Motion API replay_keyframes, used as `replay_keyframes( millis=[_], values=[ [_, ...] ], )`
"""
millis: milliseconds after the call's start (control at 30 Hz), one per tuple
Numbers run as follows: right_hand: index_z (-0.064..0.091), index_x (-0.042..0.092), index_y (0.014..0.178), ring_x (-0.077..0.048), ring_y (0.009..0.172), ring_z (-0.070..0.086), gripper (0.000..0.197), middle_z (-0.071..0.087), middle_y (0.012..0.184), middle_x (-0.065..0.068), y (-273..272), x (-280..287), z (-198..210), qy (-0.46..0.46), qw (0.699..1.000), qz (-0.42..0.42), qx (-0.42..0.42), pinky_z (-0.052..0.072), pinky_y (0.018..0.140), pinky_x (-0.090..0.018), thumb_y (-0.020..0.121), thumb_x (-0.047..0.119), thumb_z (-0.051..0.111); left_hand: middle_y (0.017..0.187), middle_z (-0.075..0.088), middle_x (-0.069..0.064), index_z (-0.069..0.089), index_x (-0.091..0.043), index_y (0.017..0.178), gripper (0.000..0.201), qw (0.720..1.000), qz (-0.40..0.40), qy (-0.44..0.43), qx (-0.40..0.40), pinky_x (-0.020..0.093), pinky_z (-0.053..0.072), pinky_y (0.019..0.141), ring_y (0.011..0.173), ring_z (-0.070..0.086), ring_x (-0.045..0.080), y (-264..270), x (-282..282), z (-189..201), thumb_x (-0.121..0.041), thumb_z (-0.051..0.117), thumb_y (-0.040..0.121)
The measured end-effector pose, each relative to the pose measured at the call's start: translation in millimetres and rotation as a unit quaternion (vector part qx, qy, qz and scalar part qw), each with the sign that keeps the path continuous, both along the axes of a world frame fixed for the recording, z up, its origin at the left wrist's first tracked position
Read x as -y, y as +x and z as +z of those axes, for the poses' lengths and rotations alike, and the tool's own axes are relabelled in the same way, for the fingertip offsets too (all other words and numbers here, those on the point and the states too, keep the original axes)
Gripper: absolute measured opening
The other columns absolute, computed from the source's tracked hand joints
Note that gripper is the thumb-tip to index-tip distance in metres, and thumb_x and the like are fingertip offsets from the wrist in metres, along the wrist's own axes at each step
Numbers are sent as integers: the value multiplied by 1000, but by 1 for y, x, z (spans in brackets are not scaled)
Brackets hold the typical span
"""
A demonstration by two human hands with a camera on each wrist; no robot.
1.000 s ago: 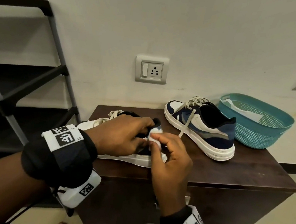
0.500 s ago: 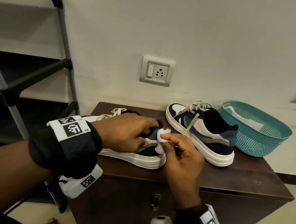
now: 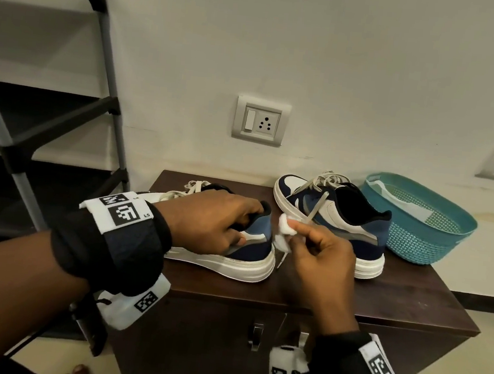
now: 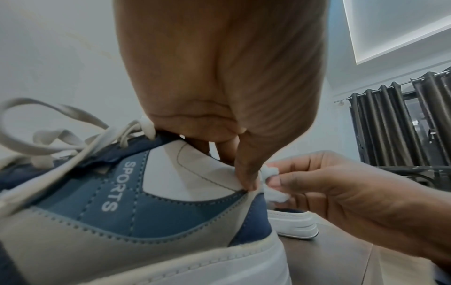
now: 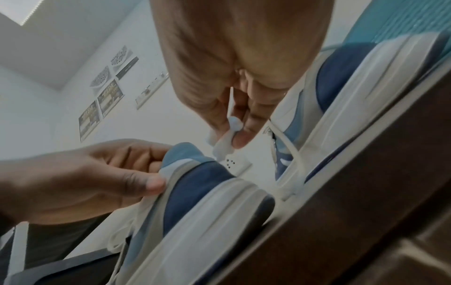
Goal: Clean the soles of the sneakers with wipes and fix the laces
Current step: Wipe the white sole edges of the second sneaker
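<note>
Two sneakers on a dark wooden cabinet (image 3: pixel 395 297), both with soles down. Near sneaker (image 3: pixel 232 255) lying crosswise, long axis left to right, heel toward the right and toe toward the left; toe end and most of the upper hidden behind the left hand (image 3: pixel 211 222). Left hand gripping the heel collar, fingers tucked inside the opening and out of sight, thumb pressed on the outer side panel. Word SPORTS legible on the blue side panel in the left wrist view. Right hand (image 3: pixel 321 255) just beside the heel, thumb and fingers pinching a small crumpled white wipe (image 3: pixel 285 226); wipe close to the heel, contact impossible to judge. Far sneaker (image 3: pixel 337 217) angled, toe toward the wall and left, heel toward the front right, one loose lace (image 3: pixel 317 206) trailing down its side. Teal basket (image 3: pixel 418 223) just beside its heel, something pale inside, too indistinct to name. Dark shelf rack (image 3: pixel 48 123) at left, cut off by the frame.
</note>
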State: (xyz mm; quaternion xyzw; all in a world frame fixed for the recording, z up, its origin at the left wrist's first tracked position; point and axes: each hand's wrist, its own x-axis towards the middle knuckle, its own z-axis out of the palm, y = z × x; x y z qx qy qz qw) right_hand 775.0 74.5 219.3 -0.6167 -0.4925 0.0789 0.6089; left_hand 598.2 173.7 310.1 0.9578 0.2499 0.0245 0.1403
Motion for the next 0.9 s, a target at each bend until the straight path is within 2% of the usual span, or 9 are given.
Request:
replay_keyframes(
  millis=[67, 233, 300, 400, 467, 567, 700, 800, 900],
  values=[
    [75, 30, 105, 1, 95, 68, 29, 73, 98, 16, -11, -6, 0, 28, 1000, -1, 9, 50, 82, -10, 88, 6, 71, 93, 63, -13, 52, -25, 125, 32, 1000, -1, 0, 4, 31, 48, 78, 87, 60, 9, 0, 0, -1, -25, 66, 97],
    [76, 10, 108, -6, 92, 67, 29, 68, 98, 6, -36, 11, -21, 91, 988, -20, 121, 52, 79, -16, 87, -8, 67, 78, 54, -15, 51, -27, 111, 20, 1000, -5, 18, 12, 16, 34, 63, 72, 54, 3, -1, 0, -3, -25, 66, 97],
    [76, 11, 107, -5, 93, 67, 32, 69, 99, 5, -31, 18, -25, 89, 986, -5, 141, 53, 81, -18, 85, -10, 67, 73, 51, -16, 45, -33, 103, 23, 1000, -7, 20, 17, 18, 31, 62, 68, 51, 3, -1, 0, -2, -24, 65, 97],
    [77, 16, 107, -5, 100, 68, 33, 72, 104, 7, -16, 10, -19, 85, 994, -22, 70, 54, 87, -20, 86, -7, 66, 79, 56, -17, 51, -29, 116, 24, 1000, -7, 11, 14, 25, 39, 69, 75, 55, 4, 0, -1, -2, -24, 65, 97],
    [76, 18, 111, -4, 103, 67, 32, 72, 107, 9, -17, -1, -13, 85, 995, -31, 45, 52, 89, -18, 88, -3, 67, 78, 57, -18, 53, -27, 117, 25, 1000, -8, 7, 19, 21, 38, 68, 77, 56, 0, 0, -2, -3, -23, 66, 96],
    [76, 14, 111, -5, 96, 67, 33, 69, 100, 6, -31, -2, -16, 82, 994, -22, 73, 51, 82, -15, 88, -7, 66, 74, 54, -16, 52, -27, 110, 21, 1000, -9, 8, 26, 17, 33, 62, 72, 54, -6, -1, -2, -4, -24, 66, 96],
    [76, 13, 106, -3, 91, 66, 35, 68, 96, 7, -27, 14, -29, 73, 991, -13, 108, 50, 79, -12, 85, -13, 65, 78, 57, -15, 53, -22, 130, 35, 1000, -1, 0, 14, 23, 42, 69, 75, 56, 3, -1, -2, -3, -24, 65, 97],
    [74, 26, 105, 0, 92, 67, 36, 71, 97, 13, -16, 8, -27, 51, 997, -37, 36, 52, 81, -13, 88, -5, 66, 69, 53, -17, 54, -22, 130, 35, 1000, 4, -8, 25, 14, 33, 61, 70, 54, -5, 0, -3, -4, -22, 65, 97],
    [73, 27, 110, 2, 95, 67, 32, 71, 100, 15, -27, -1, -30, 65, 996, -54, -31, 53, 82, -15, 91, 3, 67, 69, 54, -14, 54, -21, 131, 35, 999, 7, -21, 34, 14, 34, 60, 68, 52, -7, 1, -3, -4, -21, 65, 97]
  ],
)
